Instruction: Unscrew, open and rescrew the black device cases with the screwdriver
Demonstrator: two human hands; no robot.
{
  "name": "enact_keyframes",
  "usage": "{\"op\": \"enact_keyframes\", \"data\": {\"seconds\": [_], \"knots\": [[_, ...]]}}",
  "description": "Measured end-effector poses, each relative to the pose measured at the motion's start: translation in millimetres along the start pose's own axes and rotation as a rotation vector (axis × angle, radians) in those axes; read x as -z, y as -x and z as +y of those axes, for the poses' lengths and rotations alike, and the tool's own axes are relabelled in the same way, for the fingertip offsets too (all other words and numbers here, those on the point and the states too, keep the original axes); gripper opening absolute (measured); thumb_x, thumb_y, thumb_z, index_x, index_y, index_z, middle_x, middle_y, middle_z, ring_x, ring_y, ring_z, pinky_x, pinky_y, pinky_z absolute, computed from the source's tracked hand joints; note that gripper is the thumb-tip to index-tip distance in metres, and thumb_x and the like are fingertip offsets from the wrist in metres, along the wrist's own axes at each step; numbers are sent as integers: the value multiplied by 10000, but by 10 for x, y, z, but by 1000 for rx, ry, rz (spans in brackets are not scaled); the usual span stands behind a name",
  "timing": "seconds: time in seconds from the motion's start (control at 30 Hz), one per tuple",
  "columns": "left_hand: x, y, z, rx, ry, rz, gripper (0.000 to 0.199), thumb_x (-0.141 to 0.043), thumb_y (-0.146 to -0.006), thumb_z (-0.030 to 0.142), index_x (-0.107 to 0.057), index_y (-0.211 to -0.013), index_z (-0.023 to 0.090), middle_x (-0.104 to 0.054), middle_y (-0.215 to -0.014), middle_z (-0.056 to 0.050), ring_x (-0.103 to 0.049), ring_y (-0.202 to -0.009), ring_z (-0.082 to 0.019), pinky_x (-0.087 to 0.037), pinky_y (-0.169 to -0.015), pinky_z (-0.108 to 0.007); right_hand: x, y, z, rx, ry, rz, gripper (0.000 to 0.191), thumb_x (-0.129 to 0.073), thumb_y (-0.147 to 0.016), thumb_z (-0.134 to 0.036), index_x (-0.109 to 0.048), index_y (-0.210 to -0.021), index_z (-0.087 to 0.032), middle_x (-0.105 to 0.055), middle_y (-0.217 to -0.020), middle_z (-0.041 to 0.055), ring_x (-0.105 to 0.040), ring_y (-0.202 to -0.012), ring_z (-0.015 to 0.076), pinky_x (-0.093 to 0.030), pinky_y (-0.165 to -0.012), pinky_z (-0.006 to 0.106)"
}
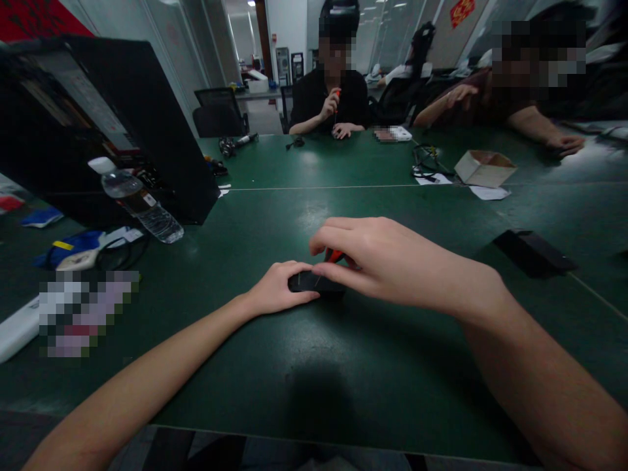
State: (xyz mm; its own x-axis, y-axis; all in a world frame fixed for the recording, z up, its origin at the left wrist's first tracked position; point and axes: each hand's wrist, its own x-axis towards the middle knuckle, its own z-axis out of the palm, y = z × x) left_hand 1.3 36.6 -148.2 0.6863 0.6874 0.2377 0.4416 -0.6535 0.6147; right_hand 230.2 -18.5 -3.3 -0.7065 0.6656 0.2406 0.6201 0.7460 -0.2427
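On the green table [255,379], a small black box-like device [307,282] lies flat in front of me. My left hand [279,288] grips its left end between thumb and fingers. Above the device, my right hand [363,252] is closed around the orange handle of a screwdriver [334,255]. The thin shaft slants down to the device's top, though the exact spot where its tip meets it is hard to make out. My right hand hides the device's right end.
A black computer case [161,131] stands at the left, with a water bottle [142,203] before it. Another black block [534,252] lies at the right. Farther back are a small open box [485,169] and cables [426,160]. Across the table, a person [328,98] holds an orange-handled tool.
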Motion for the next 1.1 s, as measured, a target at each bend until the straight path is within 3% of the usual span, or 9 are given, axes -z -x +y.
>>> {"op": "enact_keyframes", "data": {"seconds": [0.17, 0.3, 0.37, 0.57, 0.8, 0.87, 1.0, 1.1], "knots": [[1, -7, -1, 10, -17, 4, 424, -797, -829, 444, -712, -1171, 208, -760, -1055, -55, -710, -956, -256, -527, -880, -358, -16, -3, 24, 63, -37, 21, 324, -571, -924, -119, -574, -1243, -172, -603, -1318, 116, -616, -1071, 217, -450, -837, 310], [1, -8, -2, -9, -1, -6, 410, -798, -835, 417, -707, -1182, 218, -762, -1084, -46, -709, -988, -254, -520, -896, -357, -30, -15, 52, 29, -28, 30, 178, -588, -974, -244, -624, -1127, -160, -672, -1072, 83, -622, -904, 201, -442, -755, 306], [2, -7, -1, -10, -6, -9, 427, -796, -838, 420, -700, -1201, 217, -760, -1081, -47, -709, -988, -255, -517, -892, -360, -35, -19, 68, 38, -42, 40, 130, -569, -973, -204, -638, -1074, -162, -673, -1013, 72, -618, -879, 193, -439, -751, 302], [8, -4, -1, 2, -30, -6, 438, -791, -838, 448, -707, -1188, 199, -745, -1062, -66, -707, -955, -259, -521, -866, -369, -32, -5, 74, 88, -118, 69, 349, -536, -881, -14, -603, -1186, -170, -611, -1301, 120, -613, -1099, 205, -476, -903, 311], [-6, 1, -38, -18, -7, -9, 454, -788, -845, 436, -692, -1228, 212, -753, -1107, -73, -711, -992, -272, -535, -913, -402, -68, -26, 69, 18, -11, 71, 193, -550, -996, -217, -616, -1171, -168, -665, -1135, 100, -640, -942, 206, -474, -792, 317], [-9, 5, -37, -38, -7, 2, 459, -784, -851, 431, -680, -1239, 209, -753, -1112, -74, -711, -998, -270, -542, -919, -403, -65, -21, 65, 16, 4, 70, 216, -531, -986, -176, -610, -1187, -175, -660, -1172, 103, -645, -948, 205, -480, -786, 315], [-22, 19, -25, -143, 2, 76, 463, -778, -856, 396, -653, -1251, 191, -716, -1204, -102, -681, -1108, -282, -539, -1006, -418, -40, -7, 38, 82, -14, 66, 385, -541, -896, -64, -574, -1261, -183, -552, -1413, 135, -612, -1171, 246, -507, -929, 355], [-44, 27, 3, -234, -1, 144, 415, -754, -881, 361, -662, -1247, 189, -673, -1279, -122, -652, -1180, -287, -530, -1049, -432, -39, -15, 21, 88, -21, 78, 424, -541, -899, -71, -550, -1307, -189, -520, -1454, 138, -592, -1229, 255, -509, -987, 376]]}}
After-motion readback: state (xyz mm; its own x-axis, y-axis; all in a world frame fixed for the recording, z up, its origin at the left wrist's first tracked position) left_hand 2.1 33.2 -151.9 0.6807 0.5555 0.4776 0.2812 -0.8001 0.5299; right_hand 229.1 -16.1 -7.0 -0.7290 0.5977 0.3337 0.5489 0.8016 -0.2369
